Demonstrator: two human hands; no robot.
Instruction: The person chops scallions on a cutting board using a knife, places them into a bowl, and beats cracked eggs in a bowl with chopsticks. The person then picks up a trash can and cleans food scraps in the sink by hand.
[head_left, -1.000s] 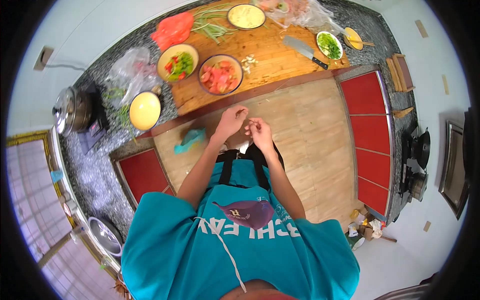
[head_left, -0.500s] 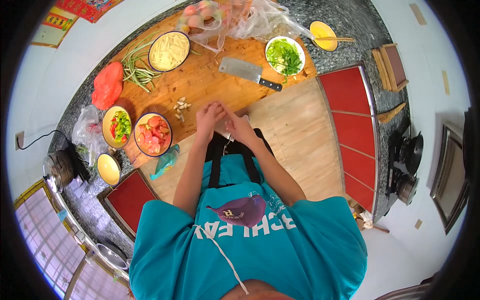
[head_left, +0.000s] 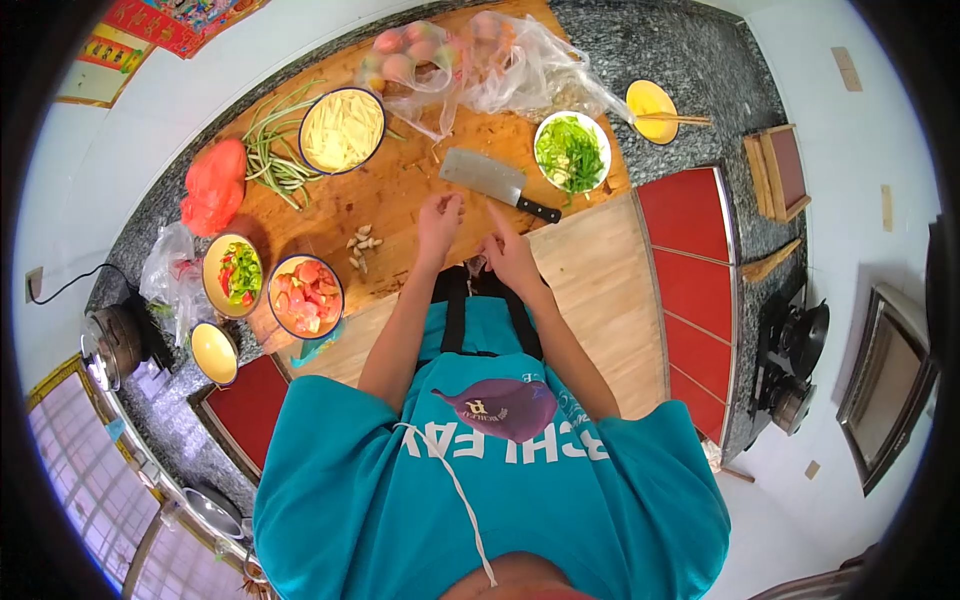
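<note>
My left hand (head_left: 438,228) is above the front edge of the wooden board (head_left: 400,195), its fingers curled in; whatever they may hold is too small to make out. Beside it, apart from it, my right hand (head_left: 510,256) stretches its index finger forward, the other fingers bent and nothing visible in them. A cleaver (head_left: 482,175) with a black handle lies just beyond both hands, untouched. Several garlic cloves (head_left: 362,243) lie left of my left hand. Further left stands a bowl of cut tomatoes (head_left: 306,296).
Around the board are bowls of chopped peppers (head_left: 240,273), pale strips (head_left: 342,130) and cut greens (head_left: 571,150), plus green beans (head_left: 275,150), a red bag (head_left: 214,188) and bagged eggs (head_left: 398,68). A yellow bowl with chopsticks (head_left: 651,108) stands back right; an empty bowl (head_left: 214,352) front left.
My hands were together at the board's edge; now they are apart, the left raised slightly forward with curled fingers, the right pointing its index finger. The view has shifted a little.
</note>
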